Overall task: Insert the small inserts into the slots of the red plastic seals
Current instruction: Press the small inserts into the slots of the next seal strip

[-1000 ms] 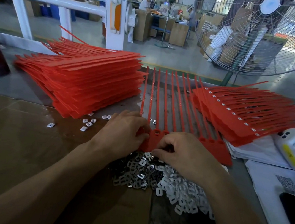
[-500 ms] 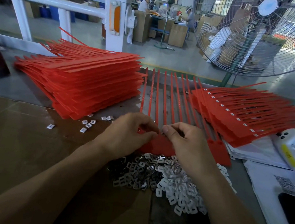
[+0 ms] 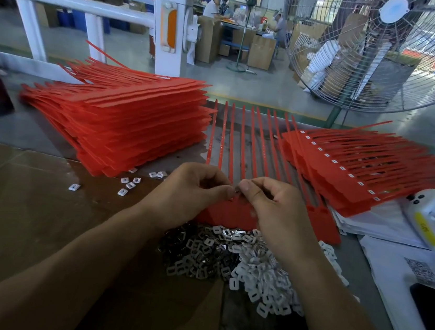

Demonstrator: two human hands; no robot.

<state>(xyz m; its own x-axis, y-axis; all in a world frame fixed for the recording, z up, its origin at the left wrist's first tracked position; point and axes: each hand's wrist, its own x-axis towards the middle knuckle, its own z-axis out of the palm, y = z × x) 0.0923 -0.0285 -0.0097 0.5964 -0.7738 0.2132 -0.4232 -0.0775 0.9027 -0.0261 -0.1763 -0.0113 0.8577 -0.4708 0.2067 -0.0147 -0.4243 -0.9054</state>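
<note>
A sheet of red plastic seals [image 3: 235,213] lies flat in front of me, its long tails pointing away. My left hand [image 3: 188,191] and my right hand [image 3: 266,201] meet over the sheet's near heads, thumbs and forefingers pinched together at a small dark insert [image 3: 236,191] between them. The slot beneath is hidden by my fingers. A heap of small inserts [image 3: 226,259], metal ones on the left and white ones on the right, lies just below the sheet between my forearms.
A tall stack of red seals [image 3: 122,128] sits at the left, a lower stack with white inserts showing [image 3: 360,171] at the right. Loose inserts [image 3: 127,185] lie by the left stack. Papers [image 3: 390,265], a white hand-held device [image 3: 423,220] and a dark phone [image 3: 434,309] lie at the right.
Both hands moved up from the near edge of the sheet, by the insert heap, to its heads. The right hand's fingertips came up to meet the left's in a pinch.
</note>
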